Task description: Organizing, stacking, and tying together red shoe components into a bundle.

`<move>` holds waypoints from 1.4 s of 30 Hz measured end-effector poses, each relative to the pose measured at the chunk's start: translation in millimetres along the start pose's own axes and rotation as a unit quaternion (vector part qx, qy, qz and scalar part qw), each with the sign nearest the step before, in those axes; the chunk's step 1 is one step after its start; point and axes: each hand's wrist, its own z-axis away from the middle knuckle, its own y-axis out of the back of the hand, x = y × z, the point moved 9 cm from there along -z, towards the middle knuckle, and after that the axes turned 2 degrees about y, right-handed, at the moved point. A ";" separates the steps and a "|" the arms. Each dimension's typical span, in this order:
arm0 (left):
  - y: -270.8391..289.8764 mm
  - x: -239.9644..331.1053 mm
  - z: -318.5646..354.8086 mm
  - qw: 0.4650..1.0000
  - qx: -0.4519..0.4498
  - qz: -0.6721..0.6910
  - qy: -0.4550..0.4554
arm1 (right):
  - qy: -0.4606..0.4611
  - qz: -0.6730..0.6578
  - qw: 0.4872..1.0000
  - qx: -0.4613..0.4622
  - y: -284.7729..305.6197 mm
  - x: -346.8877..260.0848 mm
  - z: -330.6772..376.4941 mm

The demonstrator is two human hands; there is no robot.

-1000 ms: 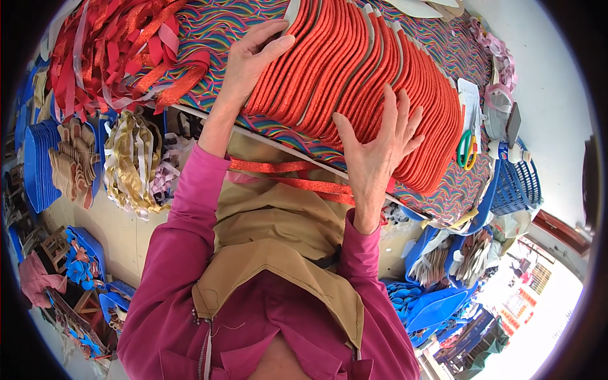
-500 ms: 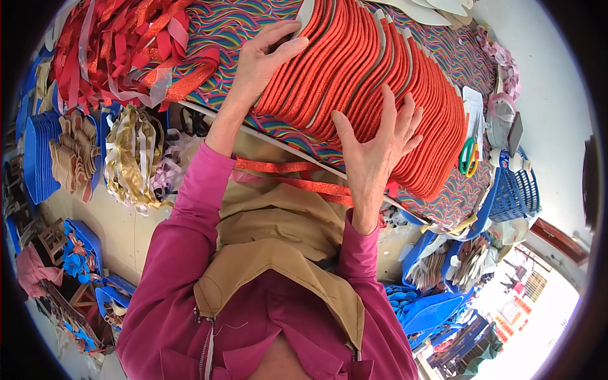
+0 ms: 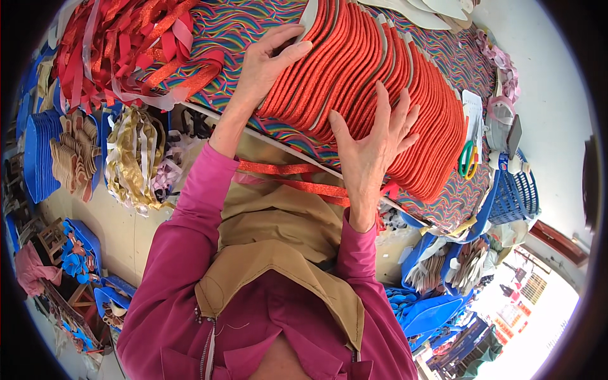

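A long packed row of shoe-sole-shaped pieces with red glittery edges stands on edge across the table. At the row's left end, my left hand rests with thumb and fingers apart against the outermost piece, whose grey face shows. My right hand lies over the near side of the row, fingers spread and fingertips on the red edges. Neither hand has a piece lifted out. Two red glittery strips hang below the table edge between my forearms.
The table has a rainbow wavy cover. A heap of red ribbons lies at its left. Scissors with green and yellow handles lie at the right, near a blue basket. Blue bins of cut pieces stand around below.
My right hand has shifted slightly left along the row, still spread. My left hand stays at the row's left end with only a tiny shift.
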 end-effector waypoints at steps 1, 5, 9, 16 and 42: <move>0.2 0.0 0.0 1.000 0.000 0.001 0.002 | 0.001 0.000 1.000 -0.001 0.0 -0.7 -0.4; 0.2 0.4 -0.3 1.000 0.003 0.004 0.006 | 0.006 -0.002 1.000 -0.005 0.6 -3.4 -2.2; 1.3 -0.2 1.0 1.000 0.007 -0.008 0.002 | 0.027 -0.040 0.999 -0.007 1.5 -10.3 -2.7; 1.7 3.4 1.7 1.000 0.008 -0.021 0.003 | 0.144 -0.043 0.988 -0.033 -1.1 -33.1 -2.8; 2.0 4.2 2.5 1.000 0.014 -0.016 0.010 | 0.253 0.022 0.967 -0.009 -14.2 -47.9 -1.6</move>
